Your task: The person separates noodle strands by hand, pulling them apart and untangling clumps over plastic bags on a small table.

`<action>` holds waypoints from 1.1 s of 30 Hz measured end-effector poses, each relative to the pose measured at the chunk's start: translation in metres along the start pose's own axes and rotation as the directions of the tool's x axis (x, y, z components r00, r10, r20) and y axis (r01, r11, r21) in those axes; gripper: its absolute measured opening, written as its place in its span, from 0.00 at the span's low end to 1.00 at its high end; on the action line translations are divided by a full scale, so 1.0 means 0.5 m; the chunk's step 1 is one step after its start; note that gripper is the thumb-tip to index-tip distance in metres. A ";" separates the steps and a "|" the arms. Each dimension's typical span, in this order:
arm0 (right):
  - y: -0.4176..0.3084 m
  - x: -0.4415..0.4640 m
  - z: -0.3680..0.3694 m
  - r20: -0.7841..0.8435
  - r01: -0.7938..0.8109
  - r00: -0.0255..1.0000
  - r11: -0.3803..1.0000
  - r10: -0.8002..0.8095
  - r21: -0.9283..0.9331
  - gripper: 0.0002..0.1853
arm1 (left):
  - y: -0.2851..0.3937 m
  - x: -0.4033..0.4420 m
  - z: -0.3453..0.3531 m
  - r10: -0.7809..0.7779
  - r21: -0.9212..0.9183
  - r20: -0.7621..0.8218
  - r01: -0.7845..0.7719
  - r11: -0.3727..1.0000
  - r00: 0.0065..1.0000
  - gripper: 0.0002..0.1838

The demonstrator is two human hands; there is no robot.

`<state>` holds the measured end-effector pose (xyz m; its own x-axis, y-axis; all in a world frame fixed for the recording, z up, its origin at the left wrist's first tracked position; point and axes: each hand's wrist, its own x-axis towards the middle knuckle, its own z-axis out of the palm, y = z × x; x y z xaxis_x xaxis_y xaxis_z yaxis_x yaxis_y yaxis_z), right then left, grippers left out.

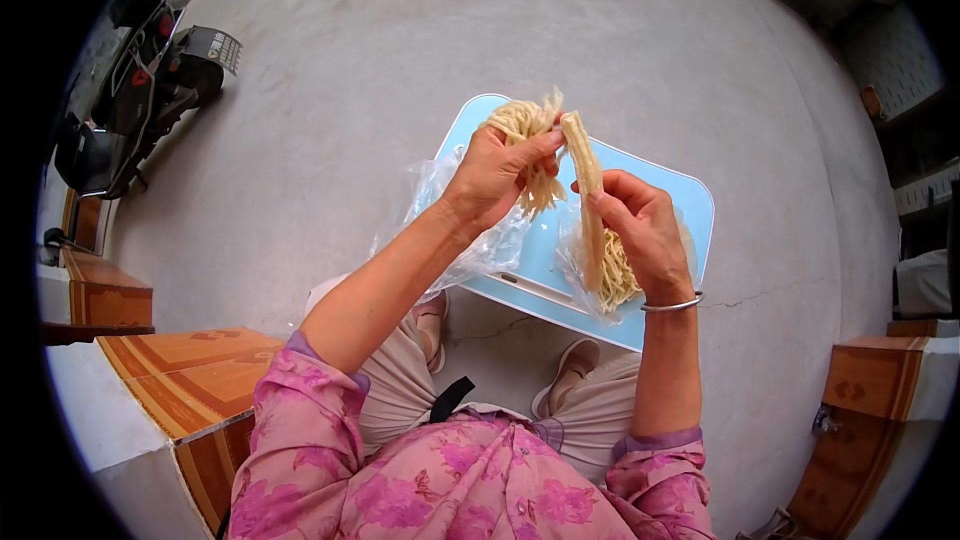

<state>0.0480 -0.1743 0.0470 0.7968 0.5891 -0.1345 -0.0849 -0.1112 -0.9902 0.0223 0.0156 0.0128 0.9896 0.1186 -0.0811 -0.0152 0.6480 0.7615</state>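
My left hand (488,178) is closed around a bundle of thin, pale yellow strips (527,123), whose ends hang down below the fingers. My right hand (645,228) pinches a long, flat, pale yellow piece (583,162) between thumb and fingers. The top of this piece is beside my left thumb tip; whether they touch I cannot tell. Under my right hand, a pile of similar cut strips (618,273) lies on clear plastic, partly hidden by the hand. What food this is, the view does not show for sure.
A light blue folding table (650,172) with a white rim stands before my knees. A crumpled clear plastic bag (483,248) covers its left side. A parked scooter (140,90) stands at the far left on the concrete floor. Brown tiled steps (190,380) flank me.
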 end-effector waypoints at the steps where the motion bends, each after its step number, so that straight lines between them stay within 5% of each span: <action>1: 0.000 0.001 -0.002 -0.002 0.002 1.000 1.000 -0.002 -0.015 0.12 | -0.004 0.001 -0.004 -0.041 0.008 0.032 0.041 0.999 0.999 0.08; 5: -0.007 -0.009 -0.030 -0.005 -0.029 1.000 1.000 0.029 -0.005 0.11 | 0.001 0.021 -0.041 0.048 0.106 -0.121 -0.035 0.994 0.991 0.05; 8: -0.023 -0.019 -0.048 -0.124 0.055 0.992 0.988 -0.037 0.147 0.10 | 0.037 0.027 -0.081 0.052 -0.054 -0.182 -0.063 0.997 0.982 0.05; 13: 0.002 0.003 -0.039 -0.188 0.022 0.981 0.953 0.037 0.302 0.13 | 0.008 -0.017 0.017 -0.083 0.025 0.013 0.082 0.996 0.996 0.08; 18: 0.018 0.020 -0.015 -0.118 0.032 0.993 0.977 -0.006 0.213 0.13 | -0.016 -0.036 0.052 -0.178 0.193 0.131 0.151 0.969 0.975 0.09; 25: 0.008 0.017 -0.011 -0.076 0.030 0.997 0.959 -0.009 0.283 0.14 | -0.017 -0.023 0.024 -0.151 0.094 0.002 0.150 0.984 0.989 0.08; 33: 0.021 0.024 -0.011 -0.094 0.022 0.996 0.985 -0.006 0.170 0.13 | -0.001 -0.031 0.026 -0.151 0.286 0.006 0.143 0.947 0.988 0.09</action>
<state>0.0601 -0.1730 0.0353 0.8499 0.5121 -0.1246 -0.1678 0.0388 -0.9851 0.0090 0.0036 0.0221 0.9813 0.0145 -0.1917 0.1685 0.4156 0.8938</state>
